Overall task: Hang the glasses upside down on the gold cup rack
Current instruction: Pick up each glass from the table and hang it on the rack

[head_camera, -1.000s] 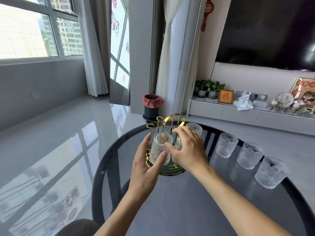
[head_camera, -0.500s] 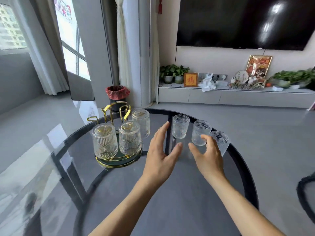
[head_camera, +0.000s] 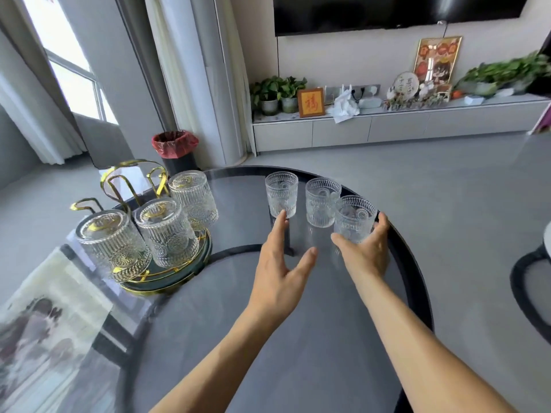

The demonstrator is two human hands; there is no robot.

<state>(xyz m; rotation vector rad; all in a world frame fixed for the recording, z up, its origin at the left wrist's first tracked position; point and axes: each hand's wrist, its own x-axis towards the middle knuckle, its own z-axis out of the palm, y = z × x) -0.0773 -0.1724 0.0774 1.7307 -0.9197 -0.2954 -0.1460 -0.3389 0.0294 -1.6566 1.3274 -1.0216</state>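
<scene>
right hand [head_camera: 365, 251] cupping nearest upright glass [head_camera: 354, 219] for inverting onto gold rack [head_camera: 131, 180]; left hand [head_camera: 277, 263] spread wide, empty

Single head-worn wide-angle view; looks forward and down across round tabletop [head_camera: 298, 338], close over forearms; far wall with TV [head_camera: 387, 10] beyond.
</scene>
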